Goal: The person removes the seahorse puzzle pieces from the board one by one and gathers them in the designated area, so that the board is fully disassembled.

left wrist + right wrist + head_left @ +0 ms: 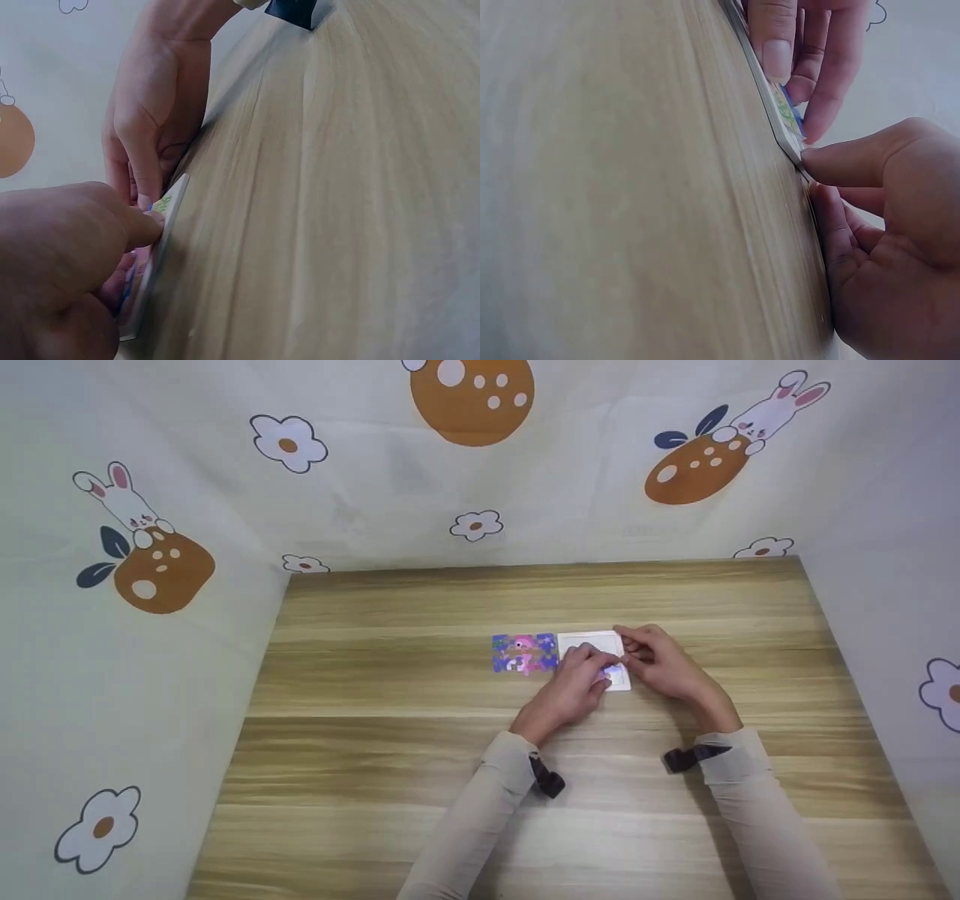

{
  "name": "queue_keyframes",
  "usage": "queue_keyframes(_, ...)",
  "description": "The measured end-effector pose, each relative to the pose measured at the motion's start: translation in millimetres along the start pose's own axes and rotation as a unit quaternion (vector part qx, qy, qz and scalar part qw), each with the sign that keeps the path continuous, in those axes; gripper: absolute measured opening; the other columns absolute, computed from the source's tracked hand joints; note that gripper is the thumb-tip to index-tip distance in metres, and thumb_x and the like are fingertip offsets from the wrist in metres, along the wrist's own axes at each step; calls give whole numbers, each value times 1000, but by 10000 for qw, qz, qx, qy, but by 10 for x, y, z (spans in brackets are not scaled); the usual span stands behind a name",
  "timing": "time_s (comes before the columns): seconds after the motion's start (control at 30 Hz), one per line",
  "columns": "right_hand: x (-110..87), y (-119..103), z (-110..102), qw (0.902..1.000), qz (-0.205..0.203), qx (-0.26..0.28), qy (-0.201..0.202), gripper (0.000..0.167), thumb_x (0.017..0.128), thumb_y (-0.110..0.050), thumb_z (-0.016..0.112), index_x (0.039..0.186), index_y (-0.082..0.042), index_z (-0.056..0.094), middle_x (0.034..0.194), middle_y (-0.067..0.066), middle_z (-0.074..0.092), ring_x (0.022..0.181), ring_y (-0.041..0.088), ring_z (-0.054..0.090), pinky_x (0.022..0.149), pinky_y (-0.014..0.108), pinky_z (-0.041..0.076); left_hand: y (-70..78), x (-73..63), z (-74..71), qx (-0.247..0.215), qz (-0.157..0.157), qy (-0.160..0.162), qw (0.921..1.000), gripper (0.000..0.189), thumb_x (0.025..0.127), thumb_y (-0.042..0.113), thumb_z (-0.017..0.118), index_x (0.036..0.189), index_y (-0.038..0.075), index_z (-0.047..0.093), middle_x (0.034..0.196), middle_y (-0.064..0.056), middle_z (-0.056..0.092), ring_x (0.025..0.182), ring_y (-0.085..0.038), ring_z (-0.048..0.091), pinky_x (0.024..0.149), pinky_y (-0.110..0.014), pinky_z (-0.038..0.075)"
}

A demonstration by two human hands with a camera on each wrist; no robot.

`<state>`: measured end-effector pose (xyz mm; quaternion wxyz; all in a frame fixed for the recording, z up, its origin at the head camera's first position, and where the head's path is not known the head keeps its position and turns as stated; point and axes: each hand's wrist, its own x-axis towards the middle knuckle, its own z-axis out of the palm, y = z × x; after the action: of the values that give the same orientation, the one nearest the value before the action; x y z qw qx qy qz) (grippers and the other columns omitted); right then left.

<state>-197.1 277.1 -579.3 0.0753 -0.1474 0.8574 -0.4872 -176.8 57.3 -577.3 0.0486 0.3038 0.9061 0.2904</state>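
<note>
Puzzle tray (596,638) is lying on the worktop (420,780) toward 1 o'clock, right grip (664,661) pinching its 3-o'clock edge, left grip (574,686) curving over a printed piece (786,111) (pinch or press unclear), seemingly seating it, next likely needing alignment, fingers partly blocking view, other pieces (523,643) sitting at 9 o'clock.

Your desk (360,772) is made of wood. A flat white tray (592,639) lies on it. Your left hand (571,688) makes a bent grip over the tray, with a bright puzzle piece (614,674) by its fingertips. Your right hand (666,664) holds the tray's right edge. Just left of the tray lie pink, blue and purple puzzle pieces (523,644). Behind them, the pale wall (375,495) has bunnies (765,418), flowers (476,526) and orange fruit (472,416).
</note>
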Motion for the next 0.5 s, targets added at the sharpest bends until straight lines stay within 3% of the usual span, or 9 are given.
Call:
queue_keyframes(0.23,5,39,4,10000,36,-39,1,54,100,8,67,153,4,56,125,26,58,115,30,59,101,6,50,11,4,-32,104,-11,-194,9998,37,108,17,64,145,15,62,134,-7,61,124,-26,56,109,-35,49)
queue_keyframes(0.5,0,48,6,10000,-23,-43,44,55,99,10,67,152,7,56,124,27,57,113,29,59,100,6,50,-18,10,-17,-88,156,-44,9998,34,106,14,68,139,13,61,134,-5,61,123,-25,58,110,-33,50)
